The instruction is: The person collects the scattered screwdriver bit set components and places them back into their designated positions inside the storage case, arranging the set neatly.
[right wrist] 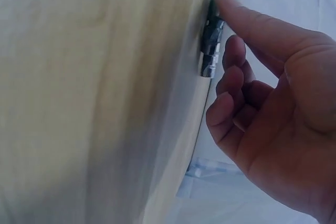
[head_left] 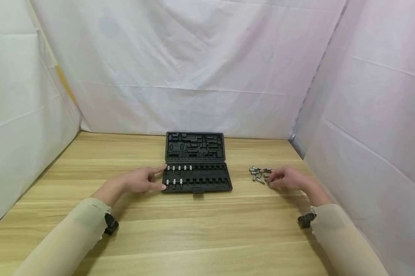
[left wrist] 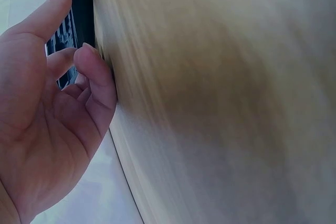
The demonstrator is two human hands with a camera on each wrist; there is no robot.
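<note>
A black socket case [head_left: 197, 188] lies unfolded, with several silver bit sockets [head_left: 174, 181] standing in the left part of its two rows. At its left edge, the left hand [head_left: 140, 180] touches the case with thumb and forefinger spread. In the left wrist view, that hand [left wrist: 58, 87] has its other fingers bent beside the case [left wrist: 83, 9]. The right hand [head_left: 287, 179] is over the right side of a loose pile of bit sockets [head_left: 259, 179]. In the right wrist view, the right hand's [right wrist: 283, 87] thumb tip is by the sockets [right wrist: 211, 40], its other fingers bent.
The case's lid [head_left: 195, 146] lies back behind the tray, its moulded recesses showing. Beneath everything is a wood-grain table [head_left: 193, 237]. White cloth [head_left: 193, 69] hangs behind the table and on both sides. A black wrist device is on each sleeve end.
</note>
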